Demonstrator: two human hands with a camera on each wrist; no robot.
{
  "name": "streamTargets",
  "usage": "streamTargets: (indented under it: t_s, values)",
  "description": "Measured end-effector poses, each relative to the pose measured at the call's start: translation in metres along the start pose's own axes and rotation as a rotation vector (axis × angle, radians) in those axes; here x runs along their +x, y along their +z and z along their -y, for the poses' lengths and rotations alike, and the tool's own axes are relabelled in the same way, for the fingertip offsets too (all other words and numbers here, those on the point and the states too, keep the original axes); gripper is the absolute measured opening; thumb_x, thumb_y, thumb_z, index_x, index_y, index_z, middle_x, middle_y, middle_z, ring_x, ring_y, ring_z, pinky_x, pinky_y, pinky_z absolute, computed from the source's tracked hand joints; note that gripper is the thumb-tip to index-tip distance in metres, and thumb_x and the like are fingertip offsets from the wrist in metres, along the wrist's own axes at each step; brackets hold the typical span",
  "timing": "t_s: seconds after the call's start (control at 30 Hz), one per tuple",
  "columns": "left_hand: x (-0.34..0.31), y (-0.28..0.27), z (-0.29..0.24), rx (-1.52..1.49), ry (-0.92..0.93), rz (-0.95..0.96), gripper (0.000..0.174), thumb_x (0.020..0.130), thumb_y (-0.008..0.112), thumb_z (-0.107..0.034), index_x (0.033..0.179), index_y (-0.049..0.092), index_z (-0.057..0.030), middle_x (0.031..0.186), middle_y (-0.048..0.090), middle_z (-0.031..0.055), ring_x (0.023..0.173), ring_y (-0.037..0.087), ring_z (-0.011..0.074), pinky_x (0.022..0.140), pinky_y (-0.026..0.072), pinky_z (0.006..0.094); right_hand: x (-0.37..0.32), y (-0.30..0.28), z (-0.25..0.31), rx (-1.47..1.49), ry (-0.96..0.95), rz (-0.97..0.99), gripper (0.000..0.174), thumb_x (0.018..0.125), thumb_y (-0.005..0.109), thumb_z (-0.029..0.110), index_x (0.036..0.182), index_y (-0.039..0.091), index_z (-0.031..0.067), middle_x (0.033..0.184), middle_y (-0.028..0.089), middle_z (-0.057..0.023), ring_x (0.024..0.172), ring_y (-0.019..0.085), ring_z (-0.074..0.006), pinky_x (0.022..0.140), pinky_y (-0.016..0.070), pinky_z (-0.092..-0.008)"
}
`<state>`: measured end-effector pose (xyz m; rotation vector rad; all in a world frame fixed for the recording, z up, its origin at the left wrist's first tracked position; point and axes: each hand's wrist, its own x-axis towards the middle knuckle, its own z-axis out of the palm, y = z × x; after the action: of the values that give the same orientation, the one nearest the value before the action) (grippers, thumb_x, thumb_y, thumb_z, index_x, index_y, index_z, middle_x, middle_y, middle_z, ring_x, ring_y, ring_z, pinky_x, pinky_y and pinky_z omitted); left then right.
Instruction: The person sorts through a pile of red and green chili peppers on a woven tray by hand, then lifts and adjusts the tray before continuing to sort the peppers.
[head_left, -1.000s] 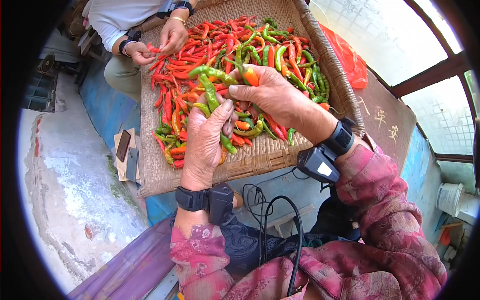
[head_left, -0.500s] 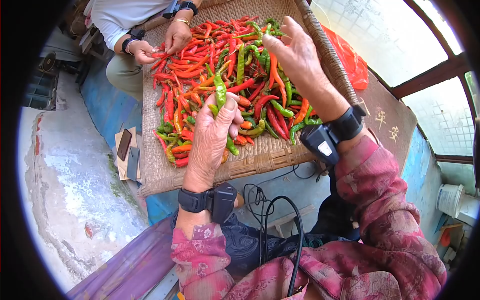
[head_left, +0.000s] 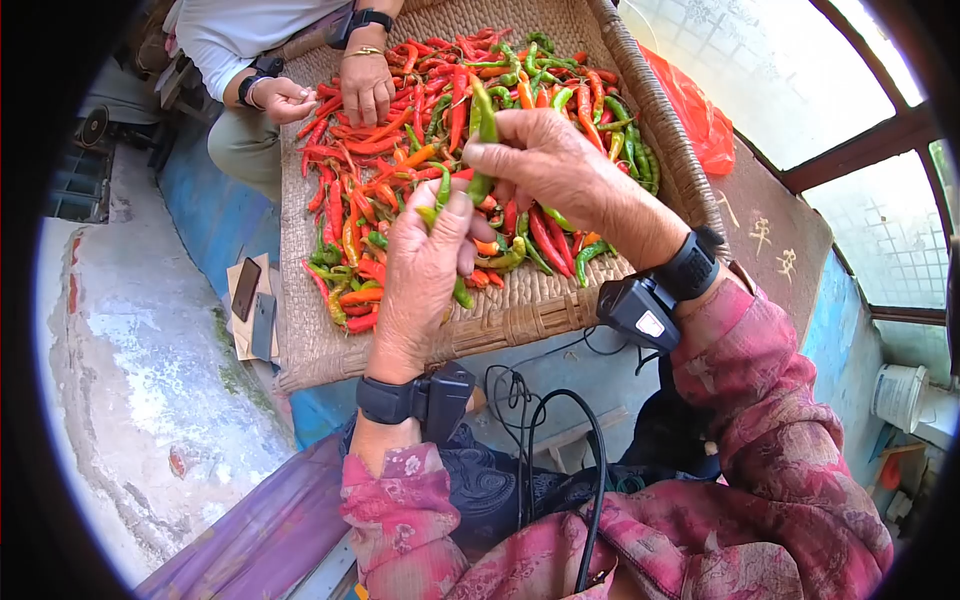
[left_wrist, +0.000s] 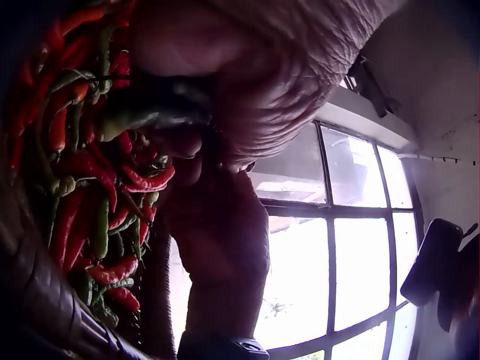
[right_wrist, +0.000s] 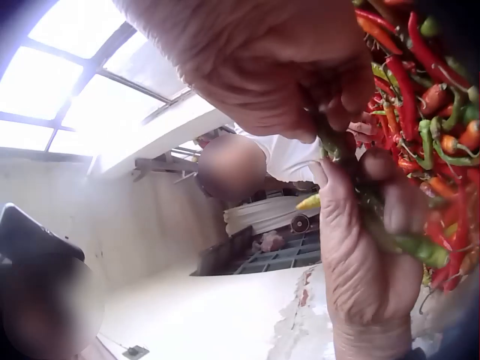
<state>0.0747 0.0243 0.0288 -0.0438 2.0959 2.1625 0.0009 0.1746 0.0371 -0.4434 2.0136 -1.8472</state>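
Note:
My left hand point(head_left: 410, 275) grips several green chili peppers point(head_left: 442, 188) over the near part of the heap; a green tip point(right_wrist: 421, 249) pokes out beneath its fingers in the right wrist view. Just above and to the right, my right hand point(head_left: 560, 165) pinches a green chili pepper point(head_left: 486, 115) between thumb and fingers, its lower end close to the left hand's fingertips. Under both hands spreads a heap of chili peppers point(head_left: 375, 145), mostly red on the left. Greener ones point(head_left: 640, 150) lie along the right side.
The heap lies on a woven tray point(head_left: 520, 315) with a raised rim. Across it, another person's hands point(head_left: 368, 88) are at the red peppers. A red plastic bag point(head_left: 690, 120) sits beyond the right rim. Two phones point(head_left: 264, 325) lie at left, and black cables point(head_left: 590, 440) hang below.
My right hand left the left hand, reached with spread fingers over the far green peppers, then came back pinching a green chili pepper. The other person's hand moved down onto the red peppers.

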Motion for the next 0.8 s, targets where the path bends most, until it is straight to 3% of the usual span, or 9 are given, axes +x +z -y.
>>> streamTargets:
  t_s: [0.1, 0.37, 0.43, 0.57, 0.67, 0.73, 0.8]
  values:
    - [0.002, -0.004, 0.001, -0.202, -0.003, -0.069, 0.028, 0.096, 0.047, -0.028, 0.1, 0.055, -0.0022, 0.071, 0.055, 0.0033, 0.054, 0.044, 0.0049, 0.048, 0.0353, 0.0165, 0.0, -0.004, 0.001, 0.033, 0.009, -0.044, 0.023, 0.089, 0.058, 0.025, 0.086, 0.061, 0.0019, 0.067, 0.055, 0.0019, 0.056, 0.051, -0.0036, 0.049, 0.0422, -0.0176]
    - [-0.001, -0.006, 0.001, -0.193, -0.021, -0.026, 0.027, 0.093, 0.052, -0.031, 0.094, 0.057, -0.0045, 0.068, 0.053, 0.0009, 0.054, 0.043, 0.006, 0.049, 0.0347, 0.018, 0.003, -0.003, 0.0, 0.027, 0.015, -0.074, 0.025, 0.089, 0.058, 0.027, 0.083, 0.059, 0.0029, 0.067, 0.054, 0.0024, 0.057, 0.052, -0.0032, 0.049, 0.0444, -0.0179]
    - [-0.003, -0.007, 0.001, -0.165, -0.028, -0.007, 0.027, 0.092, 0.053, -0.031, 0.092, 0.057, -0.0045, 0.067, 0.053, 0.0004, 0.054, 0.043, 0.0057, 0.049, 0.0345, 0.0178, 0.002, 0.002, -0.001, 0.008, -0.07, -0.105, 0.024, 0.087, 0.057, 0.022, 0.08, 0.058, -0.0007, 0.056, 0.051, -0.0012, 0.049, 0.05, -0.0084, 0.044, 0.0413, -0.0237]
    - [-0.003, -0.006, -0.002, -0.078, -0.042, -0.004, 0.022, 0.091, 0.056, -0.027, 0.091, 0.057, -0.0048, 0.068, 0.053, -0.0009, 0.054, 0.043, 0.0043, 0.049, 0.034, 0.0171, 0.001, 0.002, -0.001, -0.032, -0.063, -0.095, 0.024, 0.088, 0.056, 0.023, 0.081, 0.058, -0.0005, 0.057, 0.052, -0.0013, 0.051, 0.051, -0.0077, 0.044, 0.0414, -0.0238]
    - [-0.004, -0.004, -0.002, -0.041, -0.02, -0.014, 0.022, 0.091, 0.056, -0.027, 0.091, 0.059, -0.0045, 0.067, 0.054, -0.0014, 0.054, 0.043, 0.003, 0.049, 0.0342, 0.0167, 0.0, 0.004, -0.001, 0.13, -0.008, -0.052, 0.023, 0.088, 0.056, 0.023, 0.083, 0.06, 0.0004, 0.061, 0.053, -0.0013, 0.052, 0.05, -0.007, 0.044, 0.0401, -0.023]
    - [-0.005, -0.002, -0.004, -0.029, -0.007, -0.019, 0.025, 0.091, 0.056, -0.028, 0.091, 0.06, -0.0041, 0.065, 0.055, -0.0016, 0.053, 0.043, 0.002, 0.049, 0.0347, 0.0166, -0.003, 0.005, 0.005, 0.489, 0.255, 0.001, 0.023, 0.091, 0.055, 0.025, 0.09, 0.059, 0.0025, 0.069, 0.056, 0.001, 0.052, 0.049, -0.0043, 0.044, 0.0408, -0.0182]
    - [-0.006, -0.001, -0.005, -0.061, 0.048, -0.01, 0.024, 0.091, 0.055, -0.028, 0.092, 0.061, -0.005, 0.065, 0.055, -0.0023, 0.052, 0.042, 0.002, 0.048, 0.0346, 0.0167, 0.003, 0.0, -0.003, 0.593, 0.247, 0.042, 0.024, 0.088, 0.058, 0.026, 0.088, 0.061, 0.0025, 0.067, 0.055, 0.0001, 0.051, 0.048, -0.0058, 0.043, 0.0391, -0.0208]
